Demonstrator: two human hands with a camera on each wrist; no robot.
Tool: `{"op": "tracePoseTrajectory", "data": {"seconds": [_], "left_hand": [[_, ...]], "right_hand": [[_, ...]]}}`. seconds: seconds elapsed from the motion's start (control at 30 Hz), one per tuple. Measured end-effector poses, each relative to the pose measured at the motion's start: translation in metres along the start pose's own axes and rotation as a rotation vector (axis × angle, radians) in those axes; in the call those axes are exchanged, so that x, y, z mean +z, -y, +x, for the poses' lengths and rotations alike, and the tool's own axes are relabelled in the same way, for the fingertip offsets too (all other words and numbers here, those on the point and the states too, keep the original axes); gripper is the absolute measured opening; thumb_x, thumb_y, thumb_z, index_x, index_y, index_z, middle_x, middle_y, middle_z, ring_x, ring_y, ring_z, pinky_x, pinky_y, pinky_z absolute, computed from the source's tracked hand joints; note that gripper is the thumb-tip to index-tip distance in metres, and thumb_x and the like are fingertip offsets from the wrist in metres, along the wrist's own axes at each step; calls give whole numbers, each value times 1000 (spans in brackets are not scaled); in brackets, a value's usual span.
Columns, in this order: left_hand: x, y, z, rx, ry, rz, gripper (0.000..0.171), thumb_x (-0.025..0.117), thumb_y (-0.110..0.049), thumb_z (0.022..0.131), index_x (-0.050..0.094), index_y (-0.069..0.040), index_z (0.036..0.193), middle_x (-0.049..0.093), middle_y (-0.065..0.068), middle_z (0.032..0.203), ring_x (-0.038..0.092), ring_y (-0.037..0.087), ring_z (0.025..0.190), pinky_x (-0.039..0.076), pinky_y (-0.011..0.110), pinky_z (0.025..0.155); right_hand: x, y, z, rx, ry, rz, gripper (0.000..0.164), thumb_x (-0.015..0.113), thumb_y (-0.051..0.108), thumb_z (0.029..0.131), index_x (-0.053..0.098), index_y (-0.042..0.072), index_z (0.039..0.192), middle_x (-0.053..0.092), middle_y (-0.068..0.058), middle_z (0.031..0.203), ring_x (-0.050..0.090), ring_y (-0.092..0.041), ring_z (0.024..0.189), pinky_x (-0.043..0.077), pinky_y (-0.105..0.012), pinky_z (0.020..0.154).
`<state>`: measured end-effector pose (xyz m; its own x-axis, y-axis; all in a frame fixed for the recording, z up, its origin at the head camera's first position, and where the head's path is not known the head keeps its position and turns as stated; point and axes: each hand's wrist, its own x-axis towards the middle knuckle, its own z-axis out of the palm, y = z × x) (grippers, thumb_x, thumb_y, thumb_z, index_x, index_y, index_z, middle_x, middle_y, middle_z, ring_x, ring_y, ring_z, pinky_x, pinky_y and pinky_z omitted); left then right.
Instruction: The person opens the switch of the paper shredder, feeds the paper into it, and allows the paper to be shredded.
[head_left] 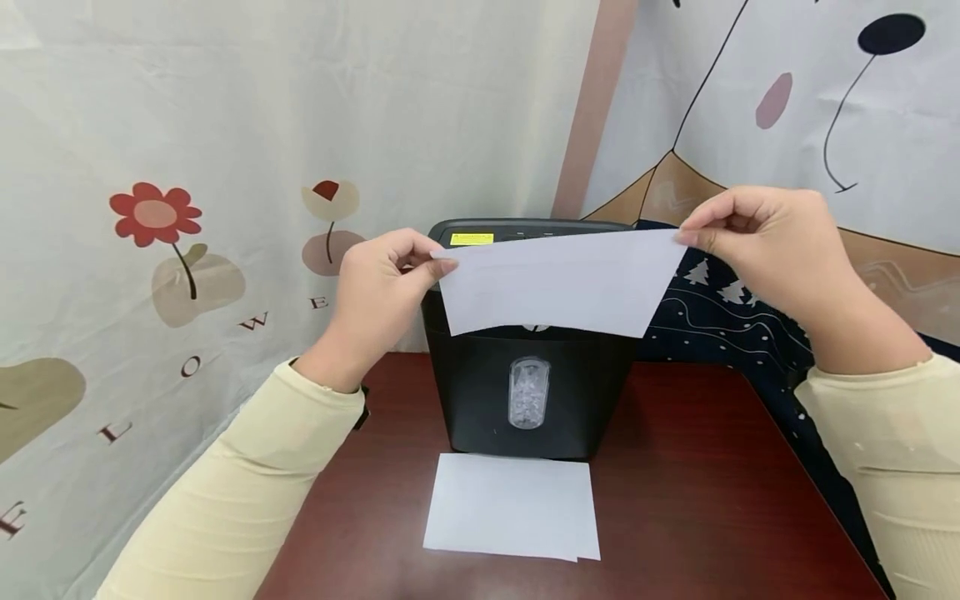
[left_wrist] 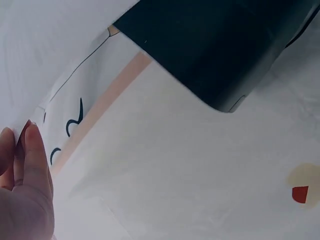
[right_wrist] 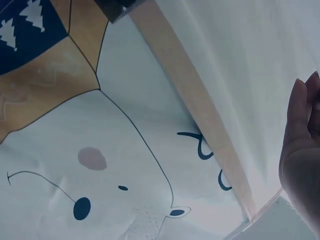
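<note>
A white sheet of paper (head_left: 555, 279) is stretched between both hands in front of the top of a black paper shredder (head_left: 480, 392). My left hand (head_left: 382, 292) pinches its upper left corner between thumb and fingers. At the upper right corner, my right hand (head_left: 780, 250) pinches the sheet the same way. The paper sags slightly and hides much of the shredder's top. In the left wrist view, the left hand (left_wrist: 27, 185) appears at the edge of the sheet (left_wrist: 45, 50). Only part of the right hand (right_wrist: 302, 145) shows in the right wrist view.
Several white sheets (head_left: 510, 508) lie on the dark red table (head_left: 690, 467) before the shredder, their edges slightly offset. A small clear window (head_left: 528, 393) on the shredder's front shows pale scraps. Behind hangs a printed curtain (head_left: 450, 108); dark patterned cloth (head_left: 720, 325) is at the right.
</note>
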<state>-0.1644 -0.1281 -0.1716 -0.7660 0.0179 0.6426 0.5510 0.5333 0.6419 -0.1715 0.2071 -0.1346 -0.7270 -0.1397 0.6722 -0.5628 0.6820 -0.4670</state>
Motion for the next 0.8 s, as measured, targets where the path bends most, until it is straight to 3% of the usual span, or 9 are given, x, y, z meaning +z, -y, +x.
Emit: {"op": "tracePoseTrajectory", "data": {"seconds": [0.33,0.6,0.8], "left_hand": [[-2,-9,24,18,5,-2,7,72,-6,86,70,-2,81,67,12,74,51,13,66,38,22,58],[-4,-11,45,45,-17,47,11,71,-9,87,69,0,81,68,12,76,52,12,67,39,22,60],[-1,-9,56,44,-29,77,11,71,-11,88,69,-2,82,70,12,79,55,11,68,39,19,62]], "right_hand": [[-4,-1,18,11,-31,92,20,74,0,81,75,18,74,62,23,59,49,3,48,37,-9,48],[-4,1,34,46,-68,49,18,71,4,83,76,19,74,61,25,60,50,2,51,38,-10,50],[1,1,41,43,-88,20,6,74,10,84,76,8,80,58,30,62,48,1,53,38,-10,52]]}}
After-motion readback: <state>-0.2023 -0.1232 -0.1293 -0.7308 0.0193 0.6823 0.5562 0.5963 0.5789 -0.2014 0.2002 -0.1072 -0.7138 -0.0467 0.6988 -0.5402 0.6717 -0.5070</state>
